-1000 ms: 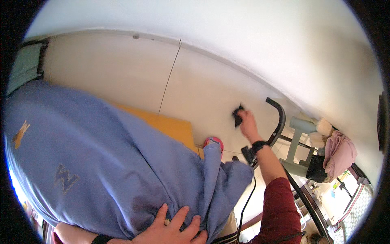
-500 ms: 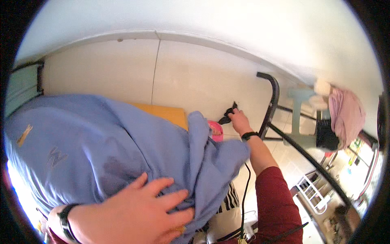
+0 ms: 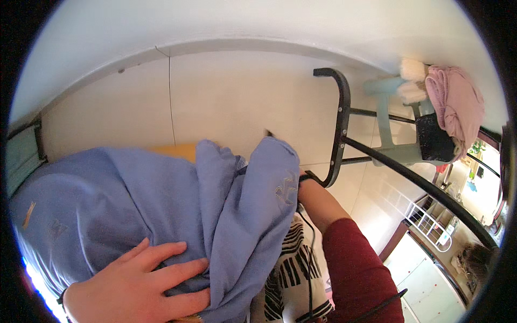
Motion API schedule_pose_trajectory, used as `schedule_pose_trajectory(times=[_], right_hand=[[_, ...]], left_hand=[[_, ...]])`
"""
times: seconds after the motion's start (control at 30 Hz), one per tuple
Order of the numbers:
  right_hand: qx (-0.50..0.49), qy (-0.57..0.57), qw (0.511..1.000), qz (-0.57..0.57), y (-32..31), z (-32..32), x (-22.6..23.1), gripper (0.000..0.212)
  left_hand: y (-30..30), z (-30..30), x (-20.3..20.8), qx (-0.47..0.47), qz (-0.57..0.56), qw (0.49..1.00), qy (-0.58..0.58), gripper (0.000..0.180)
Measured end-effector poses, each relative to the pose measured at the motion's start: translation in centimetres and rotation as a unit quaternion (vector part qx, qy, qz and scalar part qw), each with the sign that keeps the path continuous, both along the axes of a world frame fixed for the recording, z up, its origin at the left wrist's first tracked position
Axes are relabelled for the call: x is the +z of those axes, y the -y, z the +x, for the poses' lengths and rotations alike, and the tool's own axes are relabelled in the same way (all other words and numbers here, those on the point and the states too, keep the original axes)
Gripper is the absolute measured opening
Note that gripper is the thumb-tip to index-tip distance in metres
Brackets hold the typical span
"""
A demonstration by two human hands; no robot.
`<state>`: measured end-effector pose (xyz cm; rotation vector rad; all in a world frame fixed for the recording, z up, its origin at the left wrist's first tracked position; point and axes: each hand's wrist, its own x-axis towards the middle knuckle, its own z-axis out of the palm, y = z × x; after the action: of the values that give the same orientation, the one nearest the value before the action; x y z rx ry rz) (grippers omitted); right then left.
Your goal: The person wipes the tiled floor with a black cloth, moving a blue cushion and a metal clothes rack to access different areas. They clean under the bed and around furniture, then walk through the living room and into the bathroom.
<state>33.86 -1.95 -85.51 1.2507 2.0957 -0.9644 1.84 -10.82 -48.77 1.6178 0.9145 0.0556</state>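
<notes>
A large blue garment (image 3: 161,210) with small stitched patterns lies spread across the lower left, its folds bunched toward the middle. On top of it rests my left hand (image 3: 153,282), flat with the fingers spread. My right forearm (image 3: 323,204), in a dark red sleeve (image 3: 358,269), reaches forward past the garment's right side. A raised fold hides almost all of my right hand, so what it holds is out of sight. Above that fold pokes a small black tip (image 3: 269,133). Below the garment shows black-and-white patterned cloth (image 3: 293,258).
A black metal frame (image 3: 342,113) stands right of my right arm. Behind it is a pale blue-green stool (image 3: 383,124) with pink cloth (image 3: 455,102). A yellow-orange edge (image 3: 177,152) shows behind the garment. The white wall (image 3: 242,19) curves along the far side.
My right hand, earlier pinching a black item near the floor, has come nearer and gone behind a raised blue fold. A pink item is now covered. The view has shifted.
</notes>
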Motion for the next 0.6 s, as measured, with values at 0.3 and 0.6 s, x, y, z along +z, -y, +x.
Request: schedule_pose_trajectory(times=[0.3,0.6], right_hand=[[-0.315,-0.003,0.893,0.321,-13.5,1.6,-0.7,0.037],[-0.044,-0.016,0.959,0.279,-0.4,4.0,-3.6,0.033]], left_hand=[[0.4,-0.2,0.8,0.053,-0.06,0.996,-0.023,0.036],[-0.3,-1.3,-2.8,-0.069,-0.02,0.995,0.069,0.028]])
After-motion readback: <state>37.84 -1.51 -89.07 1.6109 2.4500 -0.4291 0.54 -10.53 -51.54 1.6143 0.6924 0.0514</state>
